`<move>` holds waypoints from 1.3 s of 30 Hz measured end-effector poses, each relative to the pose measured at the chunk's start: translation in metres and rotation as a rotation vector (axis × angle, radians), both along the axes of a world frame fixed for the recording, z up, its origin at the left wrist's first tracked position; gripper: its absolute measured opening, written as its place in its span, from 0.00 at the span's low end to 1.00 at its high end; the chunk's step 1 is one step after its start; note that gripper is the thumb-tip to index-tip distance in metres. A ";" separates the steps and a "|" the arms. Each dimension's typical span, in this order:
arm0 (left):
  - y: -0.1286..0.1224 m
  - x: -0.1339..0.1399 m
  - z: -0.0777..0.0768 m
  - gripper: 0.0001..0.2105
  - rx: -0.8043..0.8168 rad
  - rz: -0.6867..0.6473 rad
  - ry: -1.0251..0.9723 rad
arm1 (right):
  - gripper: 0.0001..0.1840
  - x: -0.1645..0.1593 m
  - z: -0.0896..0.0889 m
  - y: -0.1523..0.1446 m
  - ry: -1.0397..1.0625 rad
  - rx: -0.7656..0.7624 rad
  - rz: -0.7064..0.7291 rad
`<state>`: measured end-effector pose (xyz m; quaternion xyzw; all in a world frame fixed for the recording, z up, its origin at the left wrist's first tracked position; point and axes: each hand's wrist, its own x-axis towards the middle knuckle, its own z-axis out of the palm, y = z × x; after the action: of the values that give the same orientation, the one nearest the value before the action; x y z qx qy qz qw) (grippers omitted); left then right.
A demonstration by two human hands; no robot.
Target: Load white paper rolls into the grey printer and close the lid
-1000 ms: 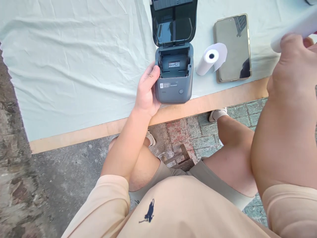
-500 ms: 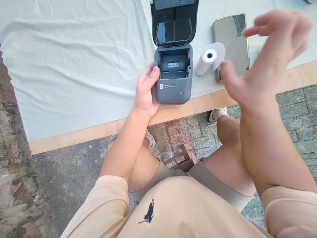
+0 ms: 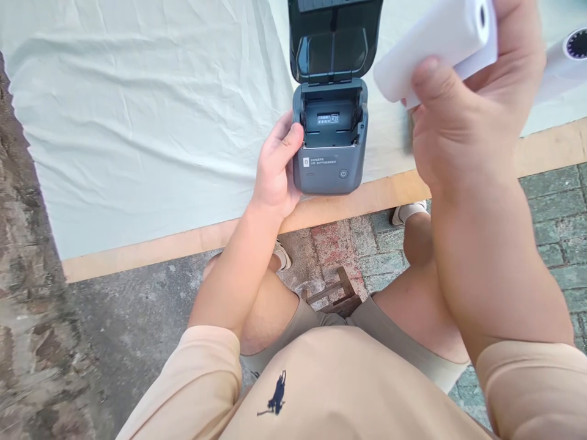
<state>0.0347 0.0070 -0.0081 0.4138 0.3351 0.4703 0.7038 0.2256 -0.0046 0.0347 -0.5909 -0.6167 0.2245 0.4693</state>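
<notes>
My left hand (image 3: 277, 162) grips the left side of a small dark grey label printer (image 3: 328, 168), its thumb on the front corner. The printer's lid (image 3: 334, 46) stands swung up, and its paper bay (image 3: 328, 122) is bare apart from a printed label on the bottom. In my right hand (image 3: 477, 104) is a white paper roll (image 3: 435, 46), pinched between thumb and fingers and raised to the right of the printer. A loose flap of paper hangs from it. My right hand hides nearly all of the phone behind it.
A pale cloth (image 3: 151, 134) covers the table, with a light wooden edge (image 3: 183, 241) along the front. At the far right lies a white cylinder with a dark, notched end (image 3: 576, 44). Below, a small wooden stool (image 3: 337, 296) stands between my legs on brick paving.
My right hand has taken the paper roll from the cloth and lifted it. My left hand and the printer sit slightly further right in view.
</notes>
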 end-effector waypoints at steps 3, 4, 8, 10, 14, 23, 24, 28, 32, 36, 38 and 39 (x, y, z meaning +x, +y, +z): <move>0.000 0.001 -0.001 0.13 -0.005 -0.004 -0.025 | 0.23 -0.009 0.007 -0.007 0.091 -0.009 0.121; -0.001 0.001 -0.001 0.13 0.004 0.000 -0.030 | 0.24 -0.011 0.009 -0.009 0.047 0.027 0.130; -0.003 0.005 -0.002 0.14 0.031 0.023 -0.011 | 0.19 -0.019 0.016 -0.014 -0.276 0.125 0.127; -0.005 0.006 -0.001 0.15 0.032 0.037 0.015 | 0.13 -0.023 0.020 -0.015 -0.486 0.091 0.128; -0.006 0.008 0.001 0.18 0.029 0.043 0.001 | 0.14 -0.031 0.025 -0.014 -0.759 -0.065 0.050; -0.007 0.008 0.002 0.13 0.015 0.026 -0.008 | 0.07 -0.038 0.022 -0.004 -0.737 -0.221 0.076; -0.007 0.008 0.001 0.12 0.017 0.026 -0.008 | 0.06 -0.038 0.021 -0.004 -0.720 -0.209 0.086; -0.007 0.008 0.002 0.12 0.000 0.033 0.006 | 0.10 -0.036 0.019 -0.007 -0.716 -0.125 0.097; -0.006 0.007 0.003 0.11 0.025 0.009 -0.043 | 0.12 -0.035 0.016 -0.017 -0.702 -0.025 0.156; -0.006 0.005 0.002 0.15 0.051 -0.033 -0.053 | 0.15 -0.035 0.013 -0.025 -0.697 0.061 0.170; -0.005 0.003 0.001 0.19 0.042 -0.031 -0.024 | 0.16 -0.036 0.011 -0.027 -0.696 0.096 0.181; -0.005 0.003 0.001 0.21 0.039 -0.030 -0.012 | 0.16 -0.037 0.010 -0.028 -0.695 0.104 0.186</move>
<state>0.0374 0.0021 -0.0073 0.4298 0.3155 0.4686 0.7044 0.1891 -0.0325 0.0450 -0.5486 -0.8011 0.0203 0.2386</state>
